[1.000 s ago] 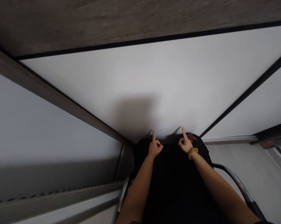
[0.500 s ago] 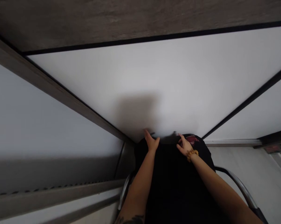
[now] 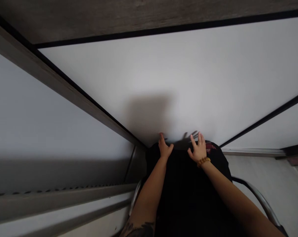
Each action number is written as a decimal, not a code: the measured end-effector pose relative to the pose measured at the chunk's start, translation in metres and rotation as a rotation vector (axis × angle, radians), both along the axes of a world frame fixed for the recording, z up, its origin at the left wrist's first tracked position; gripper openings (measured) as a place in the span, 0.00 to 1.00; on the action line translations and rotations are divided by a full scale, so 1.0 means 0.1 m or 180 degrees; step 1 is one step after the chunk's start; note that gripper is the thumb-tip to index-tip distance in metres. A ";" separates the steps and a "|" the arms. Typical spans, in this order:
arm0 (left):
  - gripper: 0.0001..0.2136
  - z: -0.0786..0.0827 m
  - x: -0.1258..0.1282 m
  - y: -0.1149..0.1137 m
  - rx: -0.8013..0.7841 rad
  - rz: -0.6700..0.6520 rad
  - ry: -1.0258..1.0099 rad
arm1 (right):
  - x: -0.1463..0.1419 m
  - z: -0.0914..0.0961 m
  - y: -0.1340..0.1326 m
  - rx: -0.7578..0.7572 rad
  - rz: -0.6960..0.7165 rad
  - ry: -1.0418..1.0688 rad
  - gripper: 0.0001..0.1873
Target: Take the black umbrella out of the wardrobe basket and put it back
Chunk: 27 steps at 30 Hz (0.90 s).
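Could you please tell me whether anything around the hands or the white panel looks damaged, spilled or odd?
Nothing stands out. The left hand and right hand are open, with nothing visible in them. The white panel shows no visible damage; its dark patch looks like a soft shadow, not a spill.

The floor [image 3: 257, 174] is pale and is seen mostly at the right side, where it has faint streaks. A narrow metal rail [image 3: 253, 151] runs along its far edge. Above the floor there is a chair, with curved metal armrests [image 3: 262, 201]; its legs are hidden. On the chair sits a person [image 3: 188, 210], and black cloth [image 3: 181, 177] covers the lap. A dark red patch [image 3: 209, 148] shows at the far right part of this cloth.
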<state>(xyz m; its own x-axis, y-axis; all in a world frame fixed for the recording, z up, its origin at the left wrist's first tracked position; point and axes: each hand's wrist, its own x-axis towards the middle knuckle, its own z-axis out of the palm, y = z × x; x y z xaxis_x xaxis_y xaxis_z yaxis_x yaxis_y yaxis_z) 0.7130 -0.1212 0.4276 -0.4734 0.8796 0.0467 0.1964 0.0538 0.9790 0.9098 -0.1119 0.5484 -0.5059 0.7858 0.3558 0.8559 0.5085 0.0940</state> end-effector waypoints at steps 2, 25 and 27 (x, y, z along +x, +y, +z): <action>0.51 0.02 0.00 -0.02 0.0029 -0.0073 0.0053 | -0.02 -0.03 0.03 -0.0067 -0.0053 -0.0135 0.46; 0.50 -0.52 -0.19 0.10 -0.0444 -0.0294 0.0717 | -0.10 -0.80 0.30 0.0256 -0.0200 -0.0255 0.51; 0.50 -0.54 -0.17 0.10 -0.0319 -0.0353 0.0760 | -0.16 -0.84 0.27 0.0045 -0.0020 -0.0521 0.50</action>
